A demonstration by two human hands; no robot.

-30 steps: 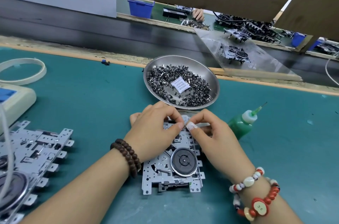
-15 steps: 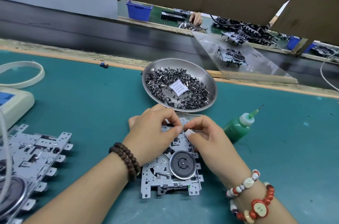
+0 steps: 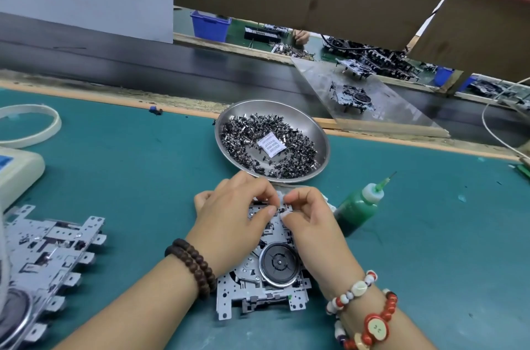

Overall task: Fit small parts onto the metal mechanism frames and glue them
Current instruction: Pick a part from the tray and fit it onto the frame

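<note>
Both hands work at the far edge of the metal mechanism frame [image 3: 249,289], which lies flat on the green mat [image 3: 137,177] at lower centre of the frame. The left hand [image 3: 232,223] and the right hand [image 3: 309,220] meet fingertip to fingertip over that edge, fingers curled, and between thumb tips a small dark part [image 3: 280,210] shows; it looks pinched there, though which hand carries it I cannot tell.

The likely failure is the part slipping out of the pinch before it seats: it is tiny, the fingers hide its slot, and a dropped piece could fall into the frame's openings near the black flywheel [image 3: 279,262]. Pressing askew could also shift the frame on the mat, since neither palm plainly pins it down. The green glue bottle [image 3: 357,207] stands just right of the right hand, needle tip pointing up and to the right; a sideways move of that wrist could knock it over.

The steel bowl [image 3: 318,132], just beyond the hands, holds a heap of small dark metal parts [image 3: 246,137] with a white paper slip [image 3: 271,146] lying on them. At lower left, more metal frames [image 3: 48,252] are stacked. A blue bin [image 3: 210,25] sits upper centre across the black conveyor belt [image 3: 114,63]; its contents are hidden.
</note>
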